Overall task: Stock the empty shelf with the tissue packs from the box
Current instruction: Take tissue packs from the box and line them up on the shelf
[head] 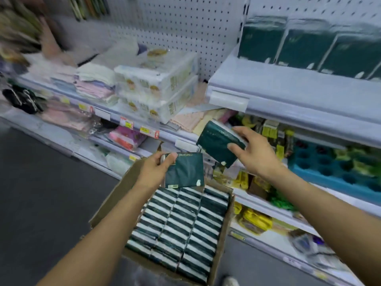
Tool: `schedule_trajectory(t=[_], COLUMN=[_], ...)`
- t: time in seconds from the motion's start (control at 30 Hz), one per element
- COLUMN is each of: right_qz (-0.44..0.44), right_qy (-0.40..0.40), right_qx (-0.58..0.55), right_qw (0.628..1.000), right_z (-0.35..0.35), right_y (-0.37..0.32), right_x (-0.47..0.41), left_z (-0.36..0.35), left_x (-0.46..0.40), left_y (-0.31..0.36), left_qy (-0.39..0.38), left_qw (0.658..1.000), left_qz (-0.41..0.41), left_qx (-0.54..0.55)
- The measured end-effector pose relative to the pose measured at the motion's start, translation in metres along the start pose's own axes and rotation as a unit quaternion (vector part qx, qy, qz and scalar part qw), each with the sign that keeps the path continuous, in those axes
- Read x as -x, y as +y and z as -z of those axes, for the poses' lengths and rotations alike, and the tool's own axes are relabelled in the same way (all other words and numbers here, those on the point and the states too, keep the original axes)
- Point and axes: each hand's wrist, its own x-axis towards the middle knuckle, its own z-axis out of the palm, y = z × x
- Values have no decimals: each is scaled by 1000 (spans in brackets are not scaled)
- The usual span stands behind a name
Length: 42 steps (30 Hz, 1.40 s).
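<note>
Dark green plastic tissue packs, one pinched by the left hand (157,165) fingers, one by the right hand (250,153), are lifted over the brown cardboard box (115,200), probably for the white shelf (288,89).

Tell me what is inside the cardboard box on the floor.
The cardboard box holds dark green tissue packs standing on edge in three tight rows. The left forearm hides the near-left corner, and anything under the top layer is covered.

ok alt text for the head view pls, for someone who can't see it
A person holds a dark green tissue pack in each hand, left hand on one pack and right hand on another, above an open box filled with rows of the same packs. More green packs already stand on the upper right shelf.
</note>
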Motion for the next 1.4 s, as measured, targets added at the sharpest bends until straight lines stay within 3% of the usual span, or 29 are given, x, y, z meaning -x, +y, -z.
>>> schedule_trajectory(t=[0.33, 0.57, 0.73, 0.97, 1.27, 1.4], right_qz=[113, 76, 100, 102, 90, 68], right_qy=[165, 132, 134, 201, 239, 221], right_qx=[-71, 19, 118, 291, 342, 355], right_qw=[977, 988, 979, 930, 904, 906], right_z=[126, 148, 135, 122, 117, 121], right_y=[-33, 12, 28, 34, 40, 36], right_x=[-79, -149, -173, -213, -231, -231], left_z=[-6, -39, -54, -46, -38, -42], left_x=[-47, -92, -113, -144, -173, -175], left_y=[145, 209, 221, 223, 224, 227], left_qy=[12, -3, -17, -40, -69, -84], left_qw=[989, 981, 981, 982, 983, 980], left_qz=[-105, -141, -138, -130, -122, -134], left_qx=[107, 133, 139, 133, 120, 123])
